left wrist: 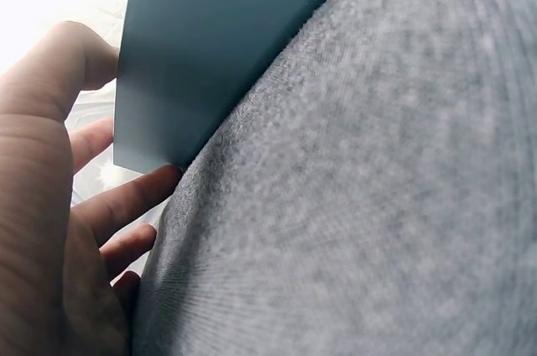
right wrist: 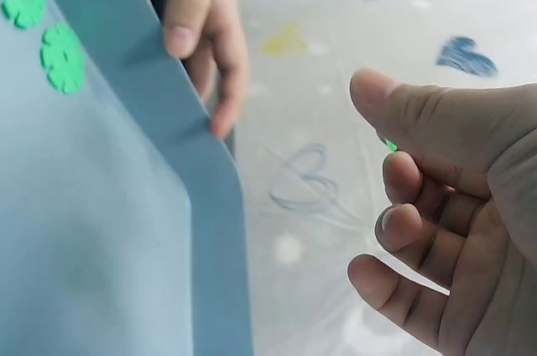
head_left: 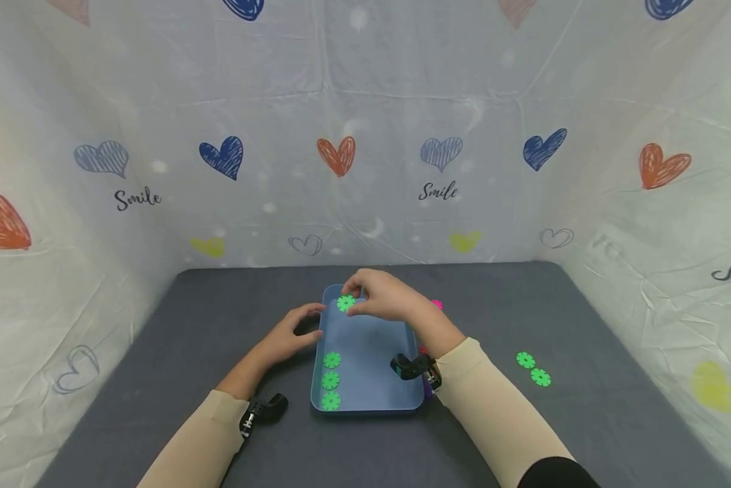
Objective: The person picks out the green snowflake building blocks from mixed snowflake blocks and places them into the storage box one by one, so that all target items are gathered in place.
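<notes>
My right hand (head_left: 382, 295) pinches a green flower-shaped disc (head_left: 346, 303) between thumb and fingertips over the far left part of the blue tray (head_left: 371, 390). Only a sliver of that disc (right wrist: 390, 145) shows in the right wrist view. Along the tray's near left side lie three matching green discs (head_left: 330, 380) in a column. My left hand (head_left: 287, 337) is at the tray's left wall, its thumb and fingertips right at the edge. In the left wrist view the thumb (left wrist: 71, 58) meets the tray wall (left wrist: 180, 70).
Two more green discs (head_left: 533, 369) lie on the grey cloth right of the tray. Pink (head_left: 437, 304), red and purple pieces peek out beside the tray's right edge, partly hidden by my right arm. A printed curtain (head_left: 378, 224) hangs behind the table.
</notes>
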Motion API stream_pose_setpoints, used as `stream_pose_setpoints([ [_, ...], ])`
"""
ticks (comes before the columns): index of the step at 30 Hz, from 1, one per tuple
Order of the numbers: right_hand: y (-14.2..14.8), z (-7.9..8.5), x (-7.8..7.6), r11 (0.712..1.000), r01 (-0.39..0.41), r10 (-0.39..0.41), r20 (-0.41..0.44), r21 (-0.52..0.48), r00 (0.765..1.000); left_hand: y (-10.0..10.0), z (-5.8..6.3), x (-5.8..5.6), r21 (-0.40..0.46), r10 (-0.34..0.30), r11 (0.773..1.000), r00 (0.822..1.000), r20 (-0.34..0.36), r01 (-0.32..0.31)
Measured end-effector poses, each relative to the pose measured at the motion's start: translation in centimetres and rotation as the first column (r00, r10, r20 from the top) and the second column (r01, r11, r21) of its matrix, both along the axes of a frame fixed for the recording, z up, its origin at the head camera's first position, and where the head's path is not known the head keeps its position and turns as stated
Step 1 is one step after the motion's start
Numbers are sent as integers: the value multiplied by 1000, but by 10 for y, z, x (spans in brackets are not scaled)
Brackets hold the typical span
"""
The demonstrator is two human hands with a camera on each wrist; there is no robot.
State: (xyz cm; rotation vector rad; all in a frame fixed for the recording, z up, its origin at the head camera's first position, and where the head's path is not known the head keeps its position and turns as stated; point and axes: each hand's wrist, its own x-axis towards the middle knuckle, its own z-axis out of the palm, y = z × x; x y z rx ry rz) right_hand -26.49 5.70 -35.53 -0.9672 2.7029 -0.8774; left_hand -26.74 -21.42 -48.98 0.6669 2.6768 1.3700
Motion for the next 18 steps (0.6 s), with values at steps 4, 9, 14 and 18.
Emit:
stream_pose_setpoints([
  [4,-18,-7,-6,998,-48,47,19,46,999,-1,0,0,14,-30,999,1000,-7,30],
  [9,-32,-22,-13,992,-85,80,57,96,995,-2,-2,-2,15,-46,999,998,-33,46],
  [14,-41,-37,-18,976,-108,96,75,190,993,-2,-2,-1,-3,-23,1000,999,-23,22],
  [18,-48,-49,-20,956,-130,109,95,262,990,-3,-1,0,1,-11,1000,1000,-18,11],
])
